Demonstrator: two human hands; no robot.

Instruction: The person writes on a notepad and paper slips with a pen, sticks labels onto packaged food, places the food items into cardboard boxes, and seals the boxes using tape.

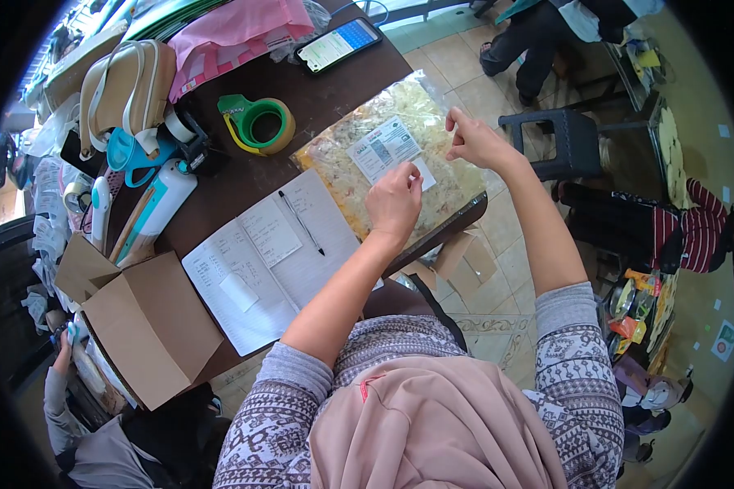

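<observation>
A large flat clear-plastic package point(455, 189) with pale yellowish contents lies on the dark table's corner. On it is a white printed label point(380, 152) with a dark square code. My left hand point(395, 204) is closed over the label's lower edge, fingertips beside a small white piece of paper point(425, 174). Whether the fingers grip that paper is not clear. My right hand point(477, 143) is raised by the package's right edge, thumb and fingers pinched together. Anything between those fingertips is too small to make out.
An open notebook point(310, 204) with a pen point(302, 224) lies left of the package. Green tape dispenser point(257, 126), phone point(338, 45), cardboard box point(151, 318) and beige bag point(126, 90) share the table point(212, 191). A dark stool point(559, 143) and other people are nearby.
</observation>
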